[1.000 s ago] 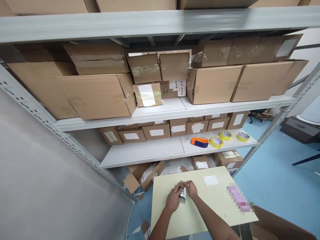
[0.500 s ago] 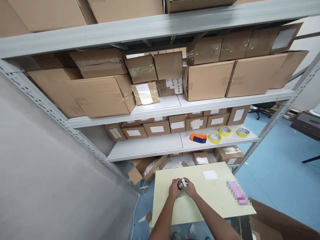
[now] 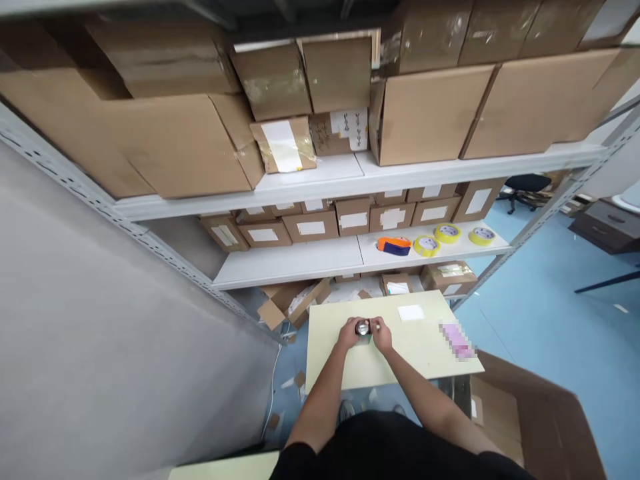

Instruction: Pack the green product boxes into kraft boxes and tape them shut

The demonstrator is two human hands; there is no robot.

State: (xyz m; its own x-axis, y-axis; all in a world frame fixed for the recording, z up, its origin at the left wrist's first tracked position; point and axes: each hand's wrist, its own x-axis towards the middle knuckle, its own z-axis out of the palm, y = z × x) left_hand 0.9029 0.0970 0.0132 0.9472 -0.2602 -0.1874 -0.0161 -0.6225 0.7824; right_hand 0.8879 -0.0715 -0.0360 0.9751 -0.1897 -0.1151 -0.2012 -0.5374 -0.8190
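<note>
Head view: left hand (image 3: 347, 333) and right hand (image 3: 383, 336) clasp a small shiny silver round object (image 3: 362, 327) between them, above the pale-yellow worktop (image 3: 425, 348).

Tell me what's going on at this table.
A person stands at a pale yellow table before a rack of cartons. The left hand and right hand both grip a small silvery object near the table's far edge. A white slip lies to their right. Yellow tape rolls and an orange dispenser sit on the shelf beyond.
</note>
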